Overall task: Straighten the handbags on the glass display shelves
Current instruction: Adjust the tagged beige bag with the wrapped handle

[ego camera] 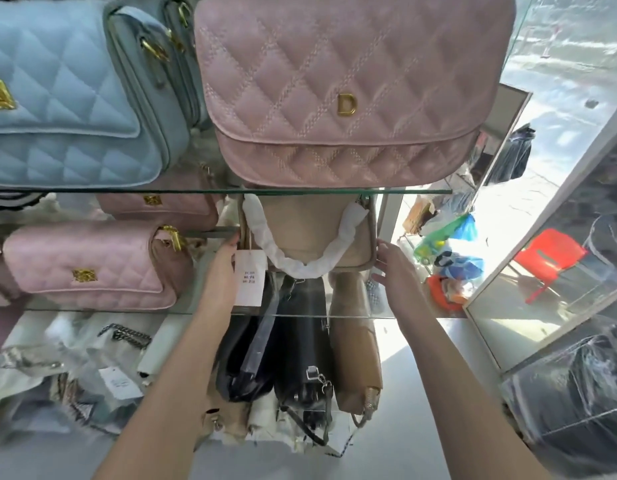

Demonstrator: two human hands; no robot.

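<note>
A beige handbag (310,226) with a white paper-wrapped handle (300,263) stands on the middle glass shelf (362,316), under the upper glass shelf (127,191). My left hand (222,275) presses its left side beside a white price tag (250,282). My right hand (392,271) holds its right side, fingers spread along the edge. Above it sits a pink quilted handbag (334,98) with a gold D, and a blue quilted handbag (58,98) to the left. Another pink quilted handbag (85,268) stands left on the middle shelf.
Black bags (300,358) and a tan bag (355,358) lie below the middle shelf. Wrapped packaging (75,368) is piled lower left. A glass side panel (508,98) closes the right. Beyond it are a red chair (549,258) and plastic bags (449,237).
</note>
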